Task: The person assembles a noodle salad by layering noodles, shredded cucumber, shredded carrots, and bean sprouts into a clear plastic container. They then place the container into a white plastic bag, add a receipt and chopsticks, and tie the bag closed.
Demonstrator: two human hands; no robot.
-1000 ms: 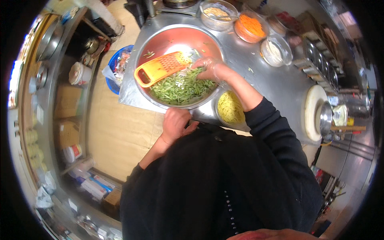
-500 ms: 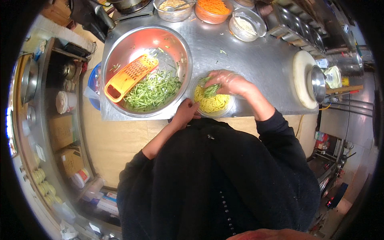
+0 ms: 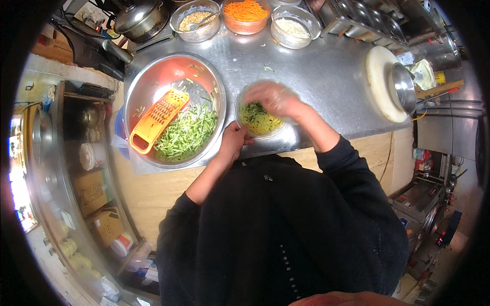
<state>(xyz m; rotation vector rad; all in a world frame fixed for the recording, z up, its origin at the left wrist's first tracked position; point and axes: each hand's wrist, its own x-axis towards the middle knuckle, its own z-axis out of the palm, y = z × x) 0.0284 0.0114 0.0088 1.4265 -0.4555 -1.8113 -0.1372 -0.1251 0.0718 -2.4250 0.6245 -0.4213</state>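
Note:
A clear round bowl of yellow noodles stands near the front edge of the steel counter, with shredded cucumber lying on the noodles. My left hand is closed at the bowl's left rim, fingers curled against it. Over the far side of the bowl is my right hand, in a clear glove; motion smears its fingers, so what they hold cannot be made out. Left of the bowl, a large steel basin contains more cucumber shreds and an orange grater leaning on its wall.
Along the back stand bowls of nuts, carrot shreds and a pale ingredient, beside a lidded pot. A white round board with a steel bowl lies at right. Shelves stand at left.
The cucumber shreds that were in my right hand now lie on the noodles, and that hand has moved up and left over the bowl. My left hand stays at the rim. The view has shifted.

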